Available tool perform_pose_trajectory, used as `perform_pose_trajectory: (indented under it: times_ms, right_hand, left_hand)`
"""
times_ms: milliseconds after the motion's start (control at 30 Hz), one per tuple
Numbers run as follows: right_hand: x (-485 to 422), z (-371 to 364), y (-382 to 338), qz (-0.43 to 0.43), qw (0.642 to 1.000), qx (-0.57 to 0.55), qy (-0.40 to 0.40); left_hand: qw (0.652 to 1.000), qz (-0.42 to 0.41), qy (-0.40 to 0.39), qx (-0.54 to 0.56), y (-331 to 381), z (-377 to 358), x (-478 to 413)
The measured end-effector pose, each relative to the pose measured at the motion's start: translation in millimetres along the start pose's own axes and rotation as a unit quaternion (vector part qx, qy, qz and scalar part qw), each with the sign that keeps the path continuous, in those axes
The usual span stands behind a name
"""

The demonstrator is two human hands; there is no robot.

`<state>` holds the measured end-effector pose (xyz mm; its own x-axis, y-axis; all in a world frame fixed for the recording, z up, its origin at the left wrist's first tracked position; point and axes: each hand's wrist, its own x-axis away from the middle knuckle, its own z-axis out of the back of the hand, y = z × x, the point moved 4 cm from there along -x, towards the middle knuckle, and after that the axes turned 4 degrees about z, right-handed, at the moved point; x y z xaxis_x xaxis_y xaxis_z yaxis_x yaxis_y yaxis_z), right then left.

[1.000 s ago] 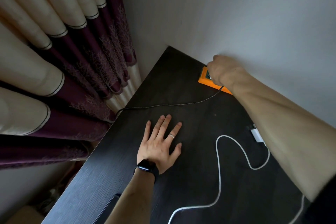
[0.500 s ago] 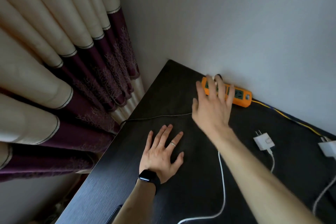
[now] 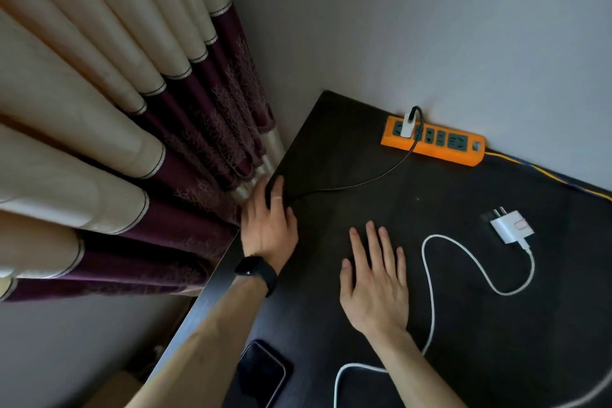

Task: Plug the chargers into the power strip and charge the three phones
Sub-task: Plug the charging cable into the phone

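Grey wall [image 3: 430,26] behind; pleated cream-and-plum curtain [image 3: 116,126] fills the left side, its hem down beside the bench's left edge.

Dark wood-grain bench [image 3: 364,159] pushed into the corner.

Left hand [image 3: 268,225]: palm down, fingers stretched forward, at the bench's left edge where the black cable runs off. Grips nothing that I can see; whether the fingertips touch the cable, cannot tell, as the hand is blurred.

Right hand [image 3: 374,281]: flat, palm down, fingers spread and relaxed, holding nothing, mid-bench just left of the white cable.

Orange power strip [image 3: 430,149] lies along the wall at the back, its yellow-and-blue lead [image 3: 546,174] trailing off right.

Dark phone [image 3: 261,374] at the near edge, partly under the left forearm.

White cable [image 3: 429,278] loops across the bench to a loose white charger [image 3: 511,228] lying unplugged, well apart from the strip.

Black braided cable [image 3: 344,188] runs from the strip to the left edge.

Small white charger [image 3: 407,126] is seated in the strip's leftmost socket, black cable attached.

Black watch [image 3: 256,270] on the left wrist; ring [image 3: 277,198] on a left finger.
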<state>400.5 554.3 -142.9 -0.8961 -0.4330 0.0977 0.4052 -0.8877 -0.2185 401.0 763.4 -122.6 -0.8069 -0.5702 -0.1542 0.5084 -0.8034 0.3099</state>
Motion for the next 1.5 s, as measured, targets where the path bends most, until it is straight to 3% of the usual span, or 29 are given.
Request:
perform_pose_trajectory:
  times_ms: [133,300,400,533,600,667,733,833,900,1000,1200,1300,1333,1367,1433,1500]
  right_hand:
    - [2,1,0,-0.003,1.0,-0.014,0.017]
    - [1,2,1,-0.002,1.0,-0.006,-0.008]
    - [-4,10,1,-0.005,0.996,-0.02,-0.088]
    - [-7,50,-28,-0.035,0.971,-0.105,-0.214]
    - [7,83,-68,-0.05,0.937,-0.273,-0.213]
    - [25,98,-106,-0.081,0.873,-0.433,-0.212]
    - [47,107,-135,-0.108,0.835,-0.51,-0.176]
    - [69,111,-154,-0.099,0.839,-0.518,-0.136]
    - [79,117,-165,-0.12,0.803,-0.568,-0.135]
    - [84,138,-177,-0.157,0.731,-0.655,-0.11]
    - [62,189,-145,-0.237,0.66,-0.71,0.057]
    - [76,187,-135,-0.276,0.655,-0.701,0.059]
    - [93,182,-142,-0.275,0.678,-0.682,0.019]
    - [113,176,-152,-0.262,0.714,-0.648,-0.038]
    - [168,159,-185,-0.197,0.777,-0.575,-0.163]
    - [231,133,-220,-0.135,0.774,-0.555,-0.275]
  left_hand:
    - [0.991,0.035,-0.057,-0.116,-33,6,-4]
    - [0.979,0.044,-0.142,-0.141,-43,28,14]
    - [0.982,0.017,-0.168,-0.08,-41,53,25]
    - [0.99,-0.023,-0.139,-0.011,-36,96,52]
    - [0.991,-0.053,-0.119,0.006,-32,121,68]
    - [0.989,-0.063,-0.128,0.044,-22,140,81]
    - [0.985,-0.025,-0.142,0.092,-25,169,98]
    - [0.977,0.042,-0.162,0.133,-41,196,125]
    - [0.964,0.076,-0.199,0.162,-58,206,144]
    - [0.959,0.017,-0.264,0.1,-83,209,171]
    - [0.938,0.049,-0.337,0.059,-156,220,213]
    - [0.93,0.106,-0.313,0.162,-168,251,228]
    - [0.91,0.14,-0.307,0.24,-165,264,231]
    - [0.866,0.192,-0.304,0.347,-157,274,231]
    - [0.744,0.265,-0.315,0.526,-138,294,229]
    - [0.687,0.263,-0.331,0.591,-124,312,223]
